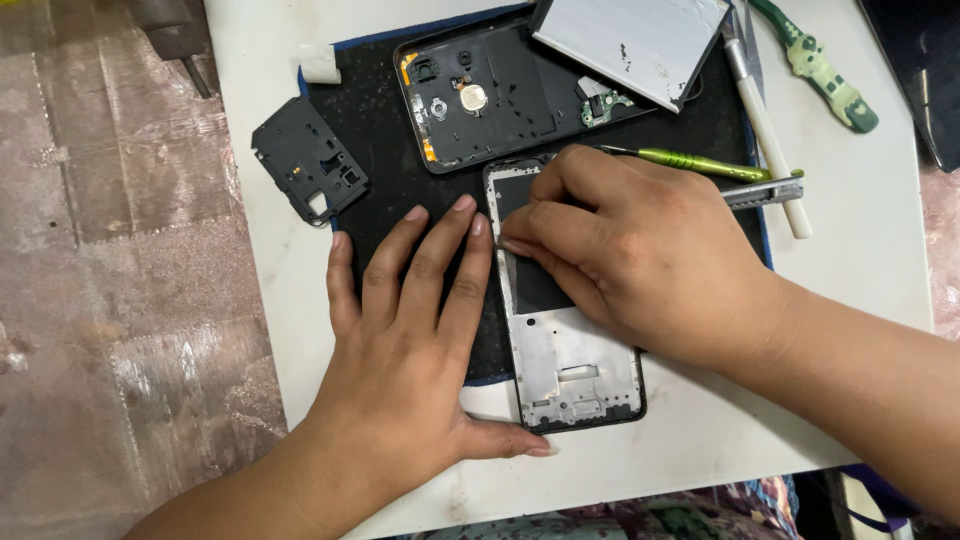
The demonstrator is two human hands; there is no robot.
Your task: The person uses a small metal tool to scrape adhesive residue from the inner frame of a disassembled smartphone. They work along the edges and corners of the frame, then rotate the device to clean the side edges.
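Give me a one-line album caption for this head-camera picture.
Left hand lies flat beside a bare phone frame while right hand pinches at its dark sheet.

A phone repair workshop: opened phones [520,85], a screwdriver [700,163] and a knife [765,125] crowd the desk [860,230].

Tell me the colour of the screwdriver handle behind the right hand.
Metallic green screwdriver, seen in the head view, just beyond the right hand.
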